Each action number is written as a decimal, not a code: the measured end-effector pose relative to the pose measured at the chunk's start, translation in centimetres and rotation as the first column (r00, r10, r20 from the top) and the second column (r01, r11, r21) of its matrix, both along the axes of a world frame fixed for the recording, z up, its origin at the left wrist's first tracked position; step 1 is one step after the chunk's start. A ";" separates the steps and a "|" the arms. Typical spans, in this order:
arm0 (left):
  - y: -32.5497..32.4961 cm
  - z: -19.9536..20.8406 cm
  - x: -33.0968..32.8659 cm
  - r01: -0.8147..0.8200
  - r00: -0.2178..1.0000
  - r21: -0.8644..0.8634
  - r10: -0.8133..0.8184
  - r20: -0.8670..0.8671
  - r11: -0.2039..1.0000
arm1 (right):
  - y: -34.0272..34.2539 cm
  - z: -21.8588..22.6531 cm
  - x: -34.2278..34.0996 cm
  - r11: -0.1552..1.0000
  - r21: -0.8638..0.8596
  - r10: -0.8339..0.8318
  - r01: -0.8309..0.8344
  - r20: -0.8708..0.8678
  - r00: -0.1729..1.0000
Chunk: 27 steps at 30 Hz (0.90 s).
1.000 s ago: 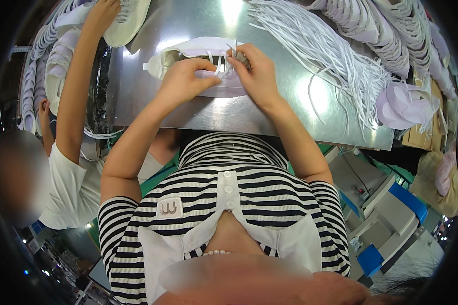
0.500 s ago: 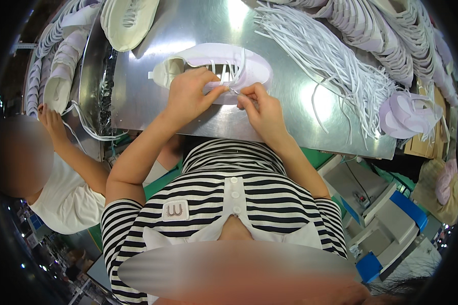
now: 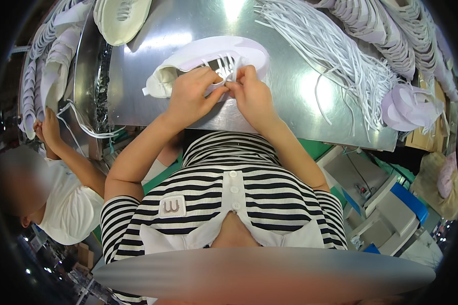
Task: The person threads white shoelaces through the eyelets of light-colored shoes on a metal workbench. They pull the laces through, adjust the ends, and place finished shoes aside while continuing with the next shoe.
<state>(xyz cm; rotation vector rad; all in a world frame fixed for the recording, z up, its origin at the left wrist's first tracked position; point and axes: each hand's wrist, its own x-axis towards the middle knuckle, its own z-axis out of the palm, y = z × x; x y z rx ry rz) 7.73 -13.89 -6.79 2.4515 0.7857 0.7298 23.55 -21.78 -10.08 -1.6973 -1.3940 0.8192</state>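
A pale lilac and cream shoe upper (image 3: pixel 188 55) lies on the metal table, its toe to the right and heel to the left. White shoelace (image 3: pixel 224 63) crosses its opening in several rows. My left hand (image 3: pixel 194 92) is closed, thumb and fingers pinching the near edge of the upper beside the eyelets. Closed in a pinch as well, my right hand (image 3: pixel 253 96) meets the left fingertips at that edge and grips the shoelace. Its fingers hide the lace's tip and the eyelet under it.
Loose white laces (image 3: pixel 331 61) lie in a heap at right, beside a lilac upper bundle (image 3: pixel 408 108). Stacked uppers (image 3: pixel 364 38) line the far right. Cream uppers (image 3: pixel 121 20) sit far left. A co-worker's hand (image 3: pixel 48 131) touches stacked uppers (image 3: pixel 61 63) at the left.
My right hand has come up and left to meet my left fingertips. The shoe upper has tilted slightly, heel nearer. The co-worker's hand has moved lower.
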 end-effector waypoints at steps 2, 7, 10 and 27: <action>-0.6 0.0 -0.4 -0.010 1.000 0.070 0.009 0.004 0.998 | -1.1 1.1 1.5 0.999 -0.013 0.046 -0.046 0.012 0.999; -1.0 0.1 -1.8 -0.004 1.000 0.224 0.000 0.017 0.975 | -1.8 6.6 6.7 0.980 -0.096 -0.170 0.176 0.064 0.983; -0.9 -0.2 -1.2 0.060 0.996 0.308 -0.075 0.038 0.950 | 0.2 6.7 3.8 0.963 0.202 0.160 -0.176 0.092 0.983; -0.9 -1.1 -1.4 0.124 0.985 0.364 -0.158 0.066 0.923 | 3.5 4.2 2.9 0.978 -0.020 0.209 -0.210 -0.044 0.977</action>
